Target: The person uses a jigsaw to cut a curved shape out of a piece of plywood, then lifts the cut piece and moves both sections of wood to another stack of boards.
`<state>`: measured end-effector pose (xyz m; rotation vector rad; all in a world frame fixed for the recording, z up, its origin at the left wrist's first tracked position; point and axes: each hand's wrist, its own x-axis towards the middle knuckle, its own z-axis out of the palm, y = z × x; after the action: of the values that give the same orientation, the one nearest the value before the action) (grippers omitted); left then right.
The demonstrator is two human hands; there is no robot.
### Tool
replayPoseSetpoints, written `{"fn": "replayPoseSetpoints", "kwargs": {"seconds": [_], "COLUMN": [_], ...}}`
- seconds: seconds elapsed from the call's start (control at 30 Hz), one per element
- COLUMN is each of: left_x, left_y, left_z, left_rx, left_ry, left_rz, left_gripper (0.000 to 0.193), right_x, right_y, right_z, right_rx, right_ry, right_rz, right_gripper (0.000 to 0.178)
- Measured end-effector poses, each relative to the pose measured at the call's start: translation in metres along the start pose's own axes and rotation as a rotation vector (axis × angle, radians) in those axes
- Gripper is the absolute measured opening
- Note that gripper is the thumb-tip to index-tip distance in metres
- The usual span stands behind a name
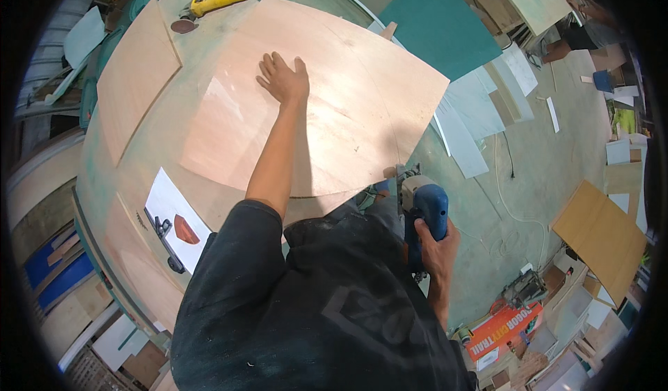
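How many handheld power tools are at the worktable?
2: a yellow angle grinder on the worktable beyond the left hand, and a blue jigsaw in the right hand by the plywood sheet. Others may be hidden.

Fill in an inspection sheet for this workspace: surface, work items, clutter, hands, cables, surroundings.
Surface: table, pale with greenish stains.
Work items: large board on the table; blue jigsaw at its near right corner.
Clutter: yellow grinder beyond the board; white sheet at left, bearing a red-brown piece.
Hands: left hand open on the board, fingers spread; right hand gripping the jigsaw.
Cables: white cable and black cord on the floor; what they feed cannot be told.
Surroundings: orange-red box or panel at lower right; another person partly visible, upper right.
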<state>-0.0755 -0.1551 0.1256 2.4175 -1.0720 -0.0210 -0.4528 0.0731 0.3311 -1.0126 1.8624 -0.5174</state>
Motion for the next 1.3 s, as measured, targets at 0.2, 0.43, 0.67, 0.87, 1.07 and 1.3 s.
{"fn": "replayPoseSetpoints", "kwargs": {"seconds": [0.2, 0.43, 0.67, 0.87, 1.07, 1.3], "left_x": [0.086, 0.139, 0.149, 0.158, 0.158, 0.163], "left_y": [-0.035, -0.068, -0.068, -0.085, -0.082, -0.096], "left_z": [0.011, 0.017, 0.017, 0.026, 0.025, 0.027], "left_rx": [0.129, 0.187, 0.271, 0.285, 0.288, 0.210], "left_ry": [0.032, 0.139, 0.157, 0.168, 0.143, 0.086], "left_rz": [-0.154, -0.193, -0.128, -0.132, -0.125, -0.097], "left_gripper": [0.096, 0.099, 0.095, 0.100, 0.104, 0.111], "right_x": [0.006, 0.007, 0.004, 0.003, 0.008, 0.015], "right_y": [-0.006, -0.014, -0.023, -0.023, -0.005, -0.020], "right_z": [0.005, 0.029, 0.030, 0.033, 0.029, 0.029], "right_rx": [-0.021, -0.058, -0.020, 0.037, 0.007, -0.136], "right_ry": [0.051, 0.154, 0.159, 0.100, 0.113, 0.088], "right_rz": [0.007, 0.047, 0.010, 0.108, 0.191, 0.129], "right_gripper": [0.030, 0.026, 0.022, 0.018, 0.018, 0.014]}}
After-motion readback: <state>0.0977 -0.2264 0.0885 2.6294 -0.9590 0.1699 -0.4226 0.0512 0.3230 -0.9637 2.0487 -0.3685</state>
